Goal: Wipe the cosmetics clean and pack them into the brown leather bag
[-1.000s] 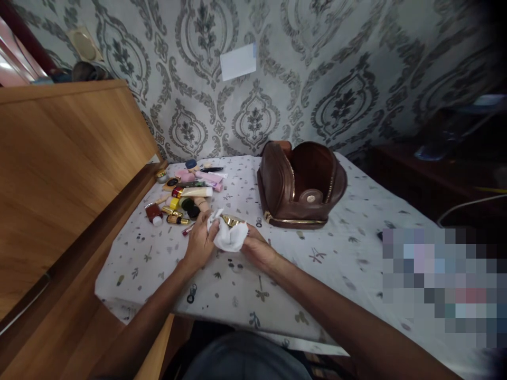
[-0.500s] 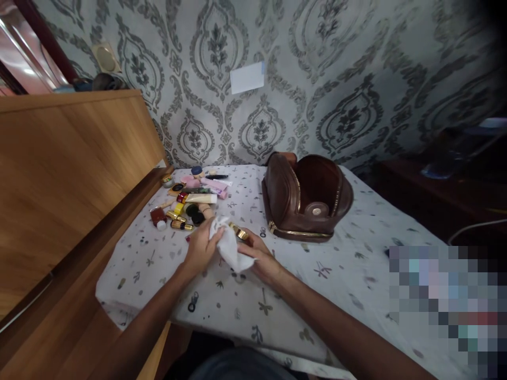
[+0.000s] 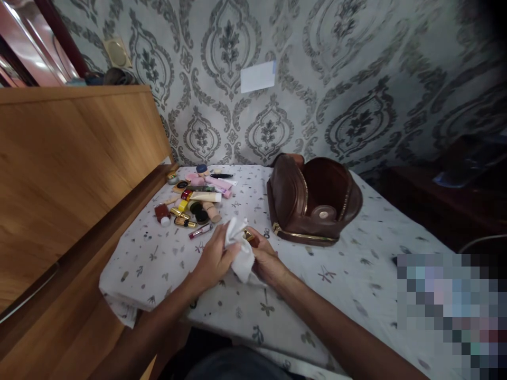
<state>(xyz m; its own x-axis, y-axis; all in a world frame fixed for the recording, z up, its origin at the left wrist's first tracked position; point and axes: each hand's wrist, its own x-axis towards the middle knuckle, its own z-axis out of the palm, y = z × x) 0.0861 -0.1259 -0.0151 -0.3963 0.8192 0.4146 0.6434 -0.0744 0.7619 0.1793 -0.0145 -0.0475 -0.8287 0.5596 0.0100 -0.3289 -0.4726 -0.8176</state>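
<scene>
A crumpled white cloth was bunched between both hands above the patterned tablecloth, its upper fold standing up and its lower end hanging loose toward the table. Pressed against its right side was a small gold-coloured, dark-bodied cosmetic container, only partly visible; its exact shape could not be determined. The cloth touched the container.

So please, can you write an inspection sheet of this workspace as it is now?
Surface: table under a white printed cloth.
Job's things: white cloth and small gold item, held between both hands.
Clutter: cosmetics pile at far left; open brown bag behind the hands.
Hands: left hand grips the cloth; right hand holds the gold item.
Cables: pale cable at right edge.
Surroundings: patterned wallpaper, wooden panel at left.
</scene>
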